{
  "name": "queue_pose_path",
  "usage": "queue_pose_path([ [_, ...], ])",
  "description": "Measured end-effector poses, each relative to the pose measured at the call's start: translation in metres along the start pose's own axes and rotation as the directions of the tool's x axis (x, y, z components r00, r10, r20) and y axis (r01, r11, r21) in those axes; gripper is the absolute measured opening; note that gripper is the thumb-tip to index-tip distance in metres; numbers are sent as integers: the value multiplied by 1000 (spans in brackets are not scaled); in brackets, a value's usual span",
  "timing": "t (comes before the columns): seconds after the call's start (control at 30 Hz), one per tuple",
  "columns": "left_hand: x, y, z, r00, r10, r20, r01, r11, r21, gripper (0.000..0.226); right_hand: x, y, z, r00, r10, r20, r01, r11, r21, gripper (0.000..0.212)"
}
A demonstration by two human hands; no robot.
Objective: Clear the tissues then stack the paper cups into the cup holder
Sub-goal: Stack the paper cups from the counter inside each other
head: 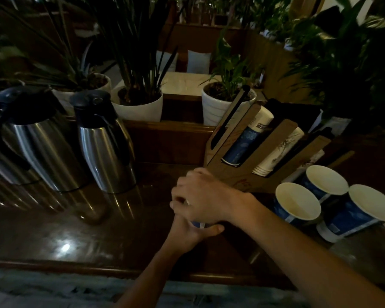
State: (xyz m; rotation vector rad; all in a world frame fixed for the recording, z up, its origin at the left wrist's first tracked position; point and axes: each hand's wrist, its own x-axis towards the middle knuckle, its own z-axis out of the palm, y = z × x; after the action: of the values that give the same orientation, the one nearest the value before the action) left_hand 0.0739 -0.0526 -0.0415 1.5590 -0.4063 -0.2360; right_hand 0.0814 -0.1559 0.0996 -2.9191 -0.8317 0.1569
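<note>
Cups first: a blue paper cup [198,224] sits all but hidden between both hands at mid worktop [98,230], the left hand [192,233] wrapped round it from below, the right hand [200,196] curled over its top, likely to steady it; three loose cups [298,204] wait just right, beside the slanted cardboard cup holder [245,174] already part-filled; no tissues visible

The three loose cups [298,204] are blue with a paler mottled print, cream inside. The holder [247,174] is plain brown, its stacks blue and white. Jugs [105,145] are silver with black tops; pots [140,107] white; table [76,230] glossy dark brown.
</note>
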Motion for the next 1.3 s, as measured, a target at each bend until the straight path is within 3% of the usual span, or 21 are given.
queue_pose_path([
  [0.07,-2,0,1,1000,6,-20,-6,999,-32,71,1,-1,0,998,-50,-48,49,999,-18,38],
  [0.23,-1,-3,0,1000,21,8,-21,999,-43,73,2,-1,4,996,-4,-86,7,999,36,29],
  [0.37,-2,-4,0,1000,22,18,-21,999,-50,75,-5,3,3,997,76,15,-76,997,23,50],
  [0.5,-2,1,0,993,114,-18,-114,993,-21,55,-21,2,11,974,164,-157,-159,986,45,45],
  [0.77,4,-5,1,989,142,-32,-139,986,89,52,-29,-8,18,909,248,-334,-227,968,104,49],
  [0.97,4,-5,1,987,154,-33,-148,979,143,50,-24,-7,15,939,222,-264,-218,975,44,46],
  [1.1,2,2,2,991,132,-26,-128,984,125,59,-26,-5,11,962,209,-176,-206,978,34,56],
  [1.2,-1,4,5,993,118,-7,-117,985,124,74,-30,-2,3,978,191,-86,-182,978,103,66],
  [1.3,-4,-2,7,999,27,-38,-24,997,79,96,-46,7,-8,973,214,-92,-183,947,264,64],
])
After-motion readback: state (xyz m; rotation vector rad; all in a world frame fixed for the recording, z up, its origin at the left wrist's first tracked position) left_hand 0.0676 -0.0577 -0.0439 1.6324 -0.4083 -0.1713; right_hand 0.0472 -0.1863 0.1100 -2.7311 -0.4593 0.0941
